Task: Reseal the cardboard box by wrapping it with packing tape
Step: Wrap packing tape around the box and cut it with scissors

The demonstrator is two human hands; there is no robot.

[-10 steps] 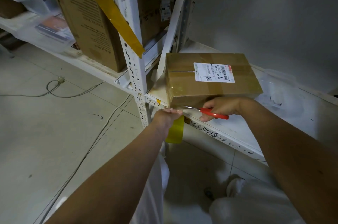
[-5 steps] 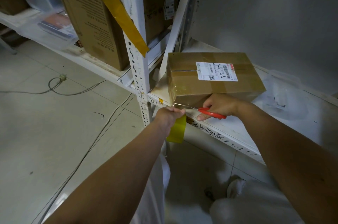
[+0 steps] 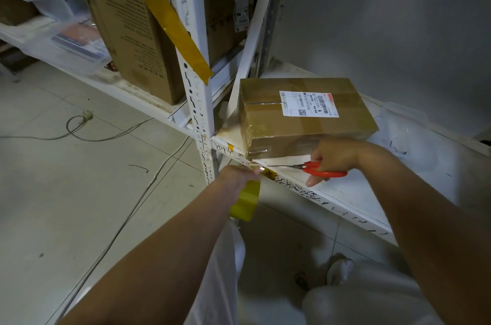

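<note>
Shelf [image 3: 398, 186] holds cardboard box [image 3: 305, 122] lengthwise left-right.

Taped brown cardboard box [image 3: 305, 122] with white label, flat on shelf edge; yellow tape roll [image 3: 245, 203] below.

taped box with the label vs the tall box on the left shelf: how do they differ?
The taped box lies flat and low; the tall box stands upright and runs out of the frame's top. The taped box carries a white shipping label on top; the tall box shows dark printed text down its side. The taped box looks glossy with tape; the tall box looks matte. Both are brown cardboard on the white shelving.
</note>
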